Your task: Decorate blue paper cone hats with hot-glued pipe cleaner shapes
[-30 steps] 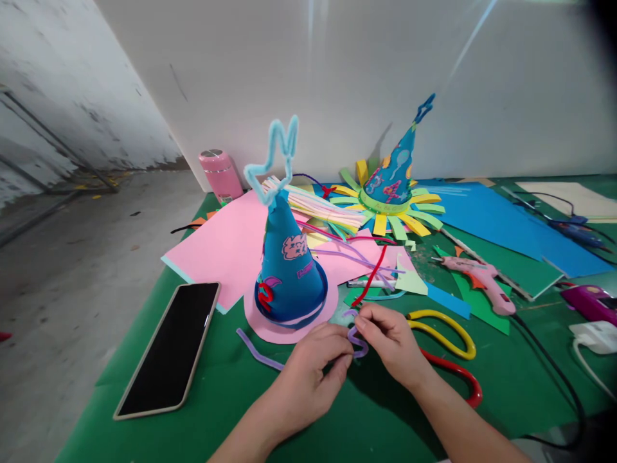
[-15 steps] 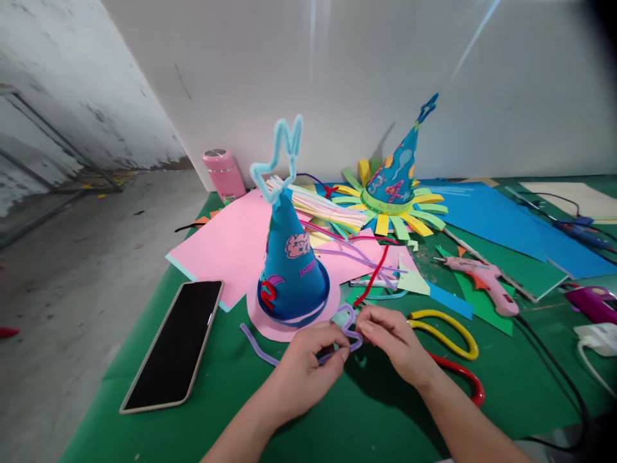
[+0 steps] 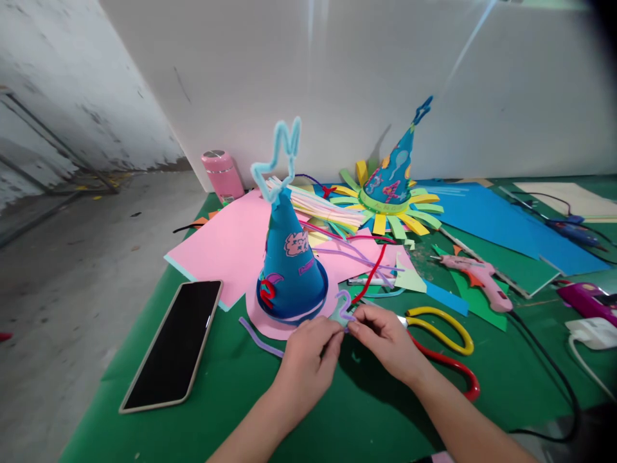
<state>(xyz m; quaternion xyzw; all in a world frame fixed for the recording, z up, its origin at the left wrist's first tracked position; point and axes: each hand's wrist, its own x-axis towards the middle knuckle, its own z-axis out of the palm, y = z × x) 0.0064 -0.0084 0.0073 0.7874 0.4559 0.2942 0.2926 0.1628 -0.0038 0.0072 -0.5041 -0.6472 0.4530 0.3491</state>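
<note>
Between my hands is a purple pipe cleaner [image 3: 346,301], bent into a curvy shape at its upper end. My left hand [image 3: 314,347] pinches it, and its straight tail sticks out to the left of that hand. Thumb and fingers of my right hand [image 3: 383,334] close on the bent part from the other side. A small pale blue-green piece shows behind the bend; I cannot tell what it is. Just beyond my hands stands a blue cone hat [image 3: 292,270] with a pink brim, a red number 2 and a light blue pipe-cleaner star on top.
Scissors [image 3: 441,331] with yellow and red handles lie by my right wrist. Farther right is a pink glue gun [image 3: 477,276] with its cord. A phone [image 3: 173,347] lies at left. Behind stand a second blue hat [image 3: 393,173] and a pink flask [image 3: 222,177].
My fingers have shifted their grip on the purple pipe cleaner, drawing closer together. Its bent end now shows as an open curve above my fingertips.
</note>
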